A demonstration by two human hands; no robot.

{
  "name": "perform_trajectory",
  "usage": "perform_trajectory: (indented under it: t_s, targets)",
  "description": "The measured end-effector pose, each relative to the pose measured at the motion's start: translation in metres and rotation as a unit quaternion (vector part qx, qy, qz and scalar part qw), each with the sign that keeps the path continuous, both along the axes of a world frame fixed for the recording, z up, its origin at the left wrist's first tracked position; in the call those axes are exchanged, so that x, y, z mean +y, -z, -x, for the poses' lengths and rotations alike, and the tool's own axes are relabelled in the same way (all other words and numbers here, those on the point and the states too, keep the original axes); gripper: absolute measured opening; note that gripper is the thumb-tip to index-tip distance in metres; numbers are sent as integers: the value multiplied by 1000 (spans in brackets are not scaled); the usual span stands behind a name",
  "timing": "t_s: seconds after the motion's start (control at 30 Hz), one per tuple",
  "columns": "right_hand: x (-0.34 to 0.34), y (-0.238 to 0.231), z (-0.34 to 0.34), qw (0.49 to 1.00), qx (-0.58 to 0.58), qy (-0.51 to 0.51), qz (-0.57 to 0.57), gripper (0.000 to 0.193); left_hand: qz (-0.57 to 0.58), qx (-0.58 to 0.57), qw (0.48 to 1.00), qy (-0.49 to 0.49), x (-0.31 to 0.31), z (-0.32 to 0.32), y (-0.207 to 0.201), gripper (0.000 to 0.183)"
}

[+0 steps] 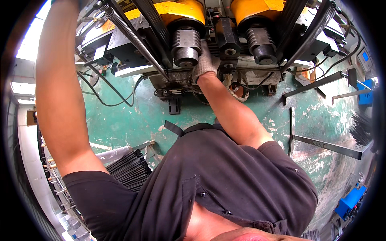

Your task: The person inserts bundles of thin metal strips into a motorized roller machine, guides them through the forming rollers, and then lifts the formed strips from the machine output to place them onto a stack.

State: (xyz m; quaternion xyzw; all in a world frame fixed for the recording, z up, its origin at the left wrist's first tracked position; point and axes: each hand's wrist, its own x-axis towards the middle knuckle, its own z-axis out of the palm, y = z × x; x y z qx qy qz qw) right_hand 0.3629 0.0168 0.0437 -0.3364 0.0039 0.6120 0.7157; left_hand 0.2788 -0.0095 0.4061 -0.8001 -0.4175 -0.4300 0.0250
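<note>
My right hand [206,63], in a pale knitted work glove, reaches into the machine just beside a ridged metal roller [187,50]. Its fingers are lost among the dark parts there, so I cannot see what they touch. A second ridged roller [261,45] sits to the right, past a black block [227,38] between the two. Yellow housings [183,12] stand above the rollers. My left forearm [60,88] stretches up along the left side and leaves the picture at the top edge, with the hand out of sight.
Coil-spring rods [132,38] flank the machine. Black cables [108,94] loop at its left. A bundle of dark thin rods [128,170] lies on a rack at lower left. A metal frame [325,146] stands on the worn green floor at right, with a blue machine [350,203] beyond.
</note>
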Motion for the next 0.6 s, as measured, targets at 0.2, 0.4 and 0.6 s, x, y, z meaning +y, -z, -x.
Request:
perform_trajectory:
  t_s: [0.2, 0.4, 0.6]
  targets:
    - [1, 36, -7, 1000, -22, 4, -12, 32, 100, -39, 994, -1, -7, 5, 11, 26]
    - [14, 58, -9, 998, -45, 44, 1, 32, 94, 11, 995, -27, 6, 20, 11, 30]
    - [13, 56, -10, 999, -29, 17, -3, 36, 91, -3, 996, -5, 3, 19, 14, 32]
